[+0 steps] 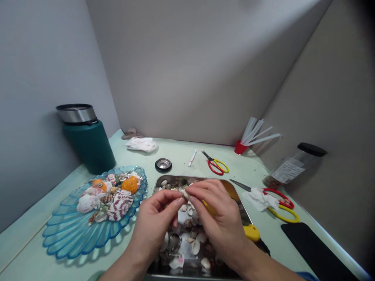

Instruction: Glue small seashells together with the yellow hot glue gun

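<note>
Both my hands meet over a metal tray holding several small shells and pebbles. A small whitish shell is pinched between my fingertips, partly covered by them. My left hand grips it from the left with thumb and forefinger. From the right, the thumb and fingers of my right hand close on it. Beneath my right hand lies a yellow-handled tool, mostly hidden, so its kind does not show. Loose white shells lie in the tray below my hands.
Left are a blue shell-shaped dish of seashells and a green bottle. Behind lie a round lid, a marker and scissors. Right are larger scissors, tissue, a jar and a black phone-like slab.
</note>
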Action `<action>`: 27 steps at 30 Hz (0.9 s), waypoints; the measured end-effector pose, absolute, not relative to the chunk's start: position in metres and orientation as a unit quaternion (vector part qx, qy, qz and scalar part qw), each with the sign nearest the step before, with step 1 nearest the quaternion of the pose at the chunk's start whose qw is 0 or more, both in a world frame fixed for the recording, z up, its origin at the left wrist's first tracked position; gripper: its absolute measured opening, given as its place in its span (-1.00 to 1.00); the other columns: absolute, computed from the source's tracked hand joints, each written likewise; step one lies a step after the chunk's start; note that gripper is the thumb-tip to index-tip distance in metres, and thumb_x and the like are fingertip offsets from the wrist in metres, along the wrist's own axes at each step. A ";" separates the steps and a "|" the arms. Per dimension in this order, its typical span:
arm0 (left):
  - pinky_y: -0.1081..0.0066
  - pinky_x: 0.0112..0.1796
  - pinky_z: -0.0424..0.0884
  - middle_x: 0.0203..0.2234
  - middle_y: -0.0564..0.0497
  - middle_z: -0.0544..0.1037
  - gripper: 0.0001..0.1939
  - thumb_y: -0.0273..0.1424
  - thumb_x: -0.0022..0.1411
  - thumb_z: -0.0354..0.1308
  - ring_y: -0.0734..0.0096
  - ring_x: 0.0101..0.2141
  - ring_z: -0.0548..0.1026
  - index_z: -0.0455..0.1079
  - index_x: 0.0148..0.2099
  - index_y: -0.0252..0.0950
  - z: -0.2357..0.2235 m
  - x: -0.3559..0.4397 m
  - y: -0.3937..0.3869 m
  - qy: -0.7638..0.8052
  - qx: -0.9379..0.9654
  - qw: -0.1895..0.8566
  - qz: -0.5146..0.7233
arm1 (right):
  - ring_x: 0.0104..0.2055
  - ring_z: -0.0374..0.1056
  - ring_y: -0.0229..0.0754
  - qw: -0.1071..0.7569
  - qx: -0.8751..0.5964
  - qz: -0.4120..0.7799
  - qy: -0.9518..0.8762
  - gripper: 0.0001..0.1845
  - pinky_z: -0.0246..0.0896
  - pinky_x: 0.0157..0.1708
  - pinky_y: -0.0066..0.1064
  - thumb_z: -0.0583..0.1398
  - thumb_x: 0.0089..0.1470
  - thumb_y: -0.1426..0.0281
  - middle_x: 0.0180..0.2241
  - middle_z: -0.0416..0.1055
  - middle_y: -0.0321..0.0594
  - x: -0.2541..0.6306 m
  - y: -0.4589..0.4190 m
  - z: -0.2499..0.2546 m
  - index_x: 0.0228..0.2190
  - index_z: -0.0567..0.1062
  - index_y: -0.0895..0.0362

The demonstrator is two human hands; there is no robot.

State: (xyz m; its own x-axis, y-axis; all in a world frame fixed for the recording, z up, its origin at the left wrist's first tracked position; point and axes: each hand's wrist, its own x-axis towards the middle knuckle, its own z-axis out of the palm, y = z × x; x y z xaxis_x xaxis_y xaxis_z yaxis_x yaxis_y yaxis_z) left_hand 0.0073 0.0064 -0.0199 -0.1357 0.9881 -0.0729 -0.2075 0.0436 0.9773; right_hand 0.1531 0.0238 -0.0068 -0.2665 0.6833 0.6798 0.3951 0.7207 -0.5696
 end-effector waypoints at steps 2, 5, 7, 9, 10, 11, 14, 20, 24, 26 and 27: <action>0.61 -0.63 0.17 -0.79 0.17 0.37 -0.84 -0.34 -0.04 0.32 0.63 -0.73 0.26 0.50 -0.41 -0.33 -0.020 0.007 0.006 0.497 0.396 0.524 0.567 | -0.19 0.31 -0.11 0.500 -0.345 0.143 -0.782 -0.78 0.24 -0.17 -0.19 0.16 0.10 0.55 -0.28 0.48 -0.15 0.153 0.024 -0.007 -0.25 0.54 0.11; 0.60 -0.63 0.17 -0.81 0.17 0.35 -0.84 -0.34 -0.04 0.32 0.61 -0.73 0.26 0.50 -0.43 -0.33 -0.019 0.008 0.006 0.502 0.397 0.520 0.565 | -0.20 0.31 -0.11 0.507 -0.343 0.137 -0.779 -0.78 0.25 -0.18 -0.19 0.15 0.10 0.56 -0.29 0.48 -0.16 0.152 0.023 -0.005 -0.26 0.55 0.09; 0.60 -0.62 0.17 -0.82 0.17 0.35 -0.85 -0.34 -0.04 0.32 0.61 -0.72 0.26 0.50 -0.44 -0.33 -0.019 0.008 0.005 0.506 0.400 0.517 0.563 | -0.20 0.31 -0.11 0.510 -0.339 0.132 -0.779 -0.77 0.25 -0.18 -0.18 0.15 0.10 0.56 -0.30 0.49 -0.17 0.152 0.022 -0.005 -0.26 0.55 0.08; 0.61 -0.62 0.17 -0.81 0.17 0.36 -0.86 -0.34 -0.03 0.31 0.61 -0.72 0.26 0.50 -0.44 -0.32 -0.019 0.007 0.005 0.505 0.405 0.515 0.562 | -0.21 0.30 -0.10 0.511 -0.335 0.125 -0.782 -0.76 0.25 -0.19 -0.18 0.15 0.09 0.57 -0.31 0.49 -0.17 0.151 0.022 -0.004 -0.26 0.55 0.08; 0.61 -0.62 0.17 -0.81 0.17 0.36 -0.86 -0.34 -0.02 0.31 0.61 -0.72 0.27 0.50 -0.43 -0.32 -0.020 0.007 0.005 0.504 0.406 0.515 0.562 | -0.21 0.30 -0.10 0.511 -0.335 0.121 -0.782 -0.76 0.25 -0.19 -0.18 0.15 0.09 0.57 -0.31 0.49 -0.17 0.151 0.021 -0.004 -0.25 0.55 0.07; 0.61 -0.62 0.17 -0.80 0.17 0.36 -0.87 -0.35 -0.02 0.31 0.61 -0.72 0.27 0.50 -0.43 -0.32 -0.020 0.007 0.005 0.502 0.407 0.514 0.564 | -0.20 0.29 -0.10 0.510 -0.335 0.117 -0.783 -0.75 0.25 -0.19 -0.17 0.15 0.09 0.58 -0.31 0.49 -0.17 0.152 0.021 -0.005 -0.25 0.55 0.07; 0.62 -0.62 0.17 -0.80 0.18 0.37 -0.88 -0.36 -0.01 0.30 0.62 -0.72 0.27 0.49 -0.43 -0.31 -0.021 0.007 0.004 0.499 0.405 0.514 0.568 | -0.19 0.28 -0.09 0.506 -0.333 0.106 -0.788 -0.74 0.25 -0.18 -0.17 0.15 0.10 0.58 -0.29 0.49 -0.17 0.153 0.021 -0.005 -0.23 0.54 0.07; 0.61 -0.61 0.17 -0.78 0.18 0.38 -0.89 -0.37 0.01 0.29 0.63 -0.72 0.28 0.49 -0.41 -0.31 -0.022 0.007 0.004 0.498 0.411 0.509 0.570 | -0.18 0.27 -0.08 0.497 -0.328 0.096 -0.797 -0.73 0.24 -0.19 -0.16 0.15 0.10 0.58 -0.28 0.49 -0.18 0.153 0.022 -0.005 -0.21 0.54 0.06; 0.61 -0.61 0.17 -0.79 0.18 0.38 -0.87 -0.35 0.03 0.28 0.63 -0.72 0.28 0.48 -0.42 -0.31 -0.021 0.007 0.004 0.499 0.415 0.508 0.565 | -0.19 0.26 -0.09 0.496 -0.325 0.099 -0.799 -0.73 0.23 -0.19 -0.17 0.15 0.10 0.59 -0.27 0.49 -0.18 0.154 0.021 -0.005 -0.21 0.53 0.08; 0.61 -0.60 0.17 -0.78 0.18 0.39 -0.87 -0.35 0.03 0.28 0.64 -0.72 0.28 0.47 -0.43 -0.32 -0.021 0.007 0.004 0.499 0.414 0.510 0.566 | -0.18 0.26 -0.09 0.495 -0.327 0.097 -0.799 -0.74 0.22 -0.18 -0.17 0.16 0.09 0.59 -0.27 0.49 -0.17 0.155 0.021 -0.006 -0.21 0.54 0.10; 0.61 -0.60 0.18 -0.78 0.19 0.39 -0.87 -0.35 0.03 0.28 0.64 -0.72 0.28 0.47 -0.43 -0.32 -0.021 0.006 0.004 0.499 0.414 0.509 0.566 | -0.18 0.26 -0.09 0.495 -0.327 0.095 -0.800 -0.75 0.22 -0.18 -0.17 0.16 0.09 0.59 -0.27 0.49 -0.17 0.155 0.021 -0.006 -0.22 0.54 0.11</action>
